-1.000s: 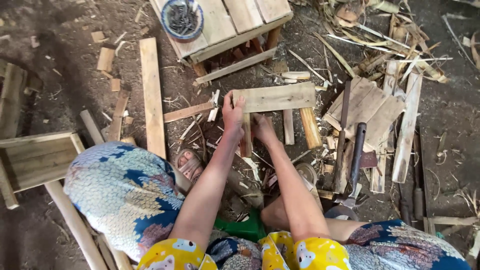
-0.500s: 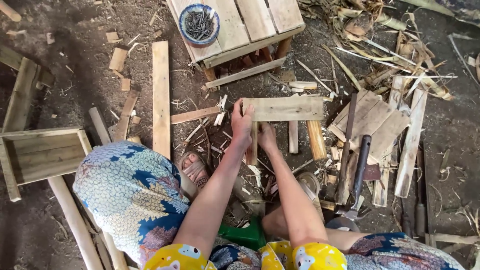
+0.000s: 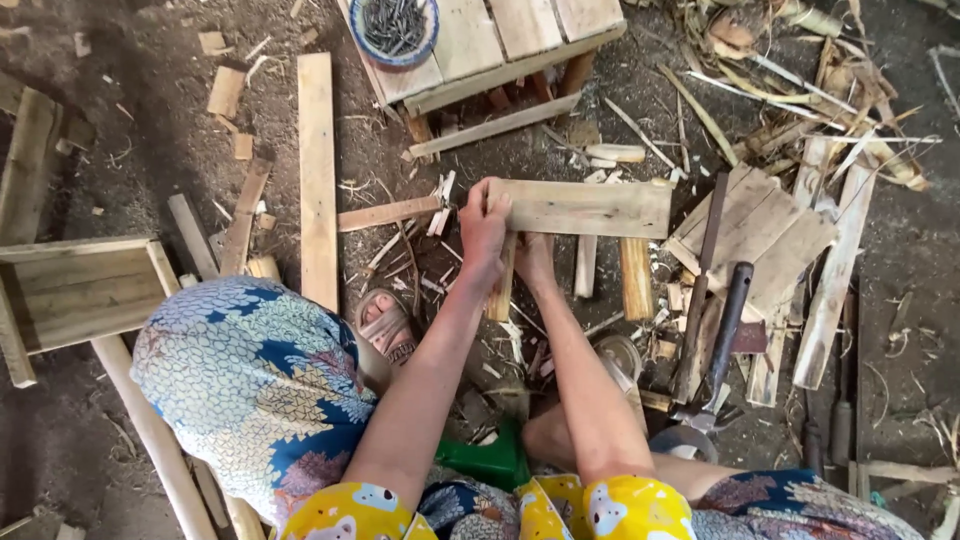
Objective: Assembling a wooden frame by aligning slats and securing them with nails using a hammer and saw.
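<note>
Head view
Hidden: right hand (image 3: 535, 262) sits partly under the flat board (image 3: 585, 207); its fingers cannot be made out, so its grip cannot be told.
Cut off: bowl of nails (image 3: 394, 28) clipped by the top edge, up-left of the board.
Left hand (image 3: 484, 222): fingers curled over the board's left end, gripping it.
Board: lies flat across upright wooden legs (image 3: 634, 277); hammer (image 3: 722, 335) lower right of it.

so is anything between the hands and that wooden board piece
No. The left hand already grips the board's left end, and the right hand touches the leg below it. Nothing visible lies between.
</note>
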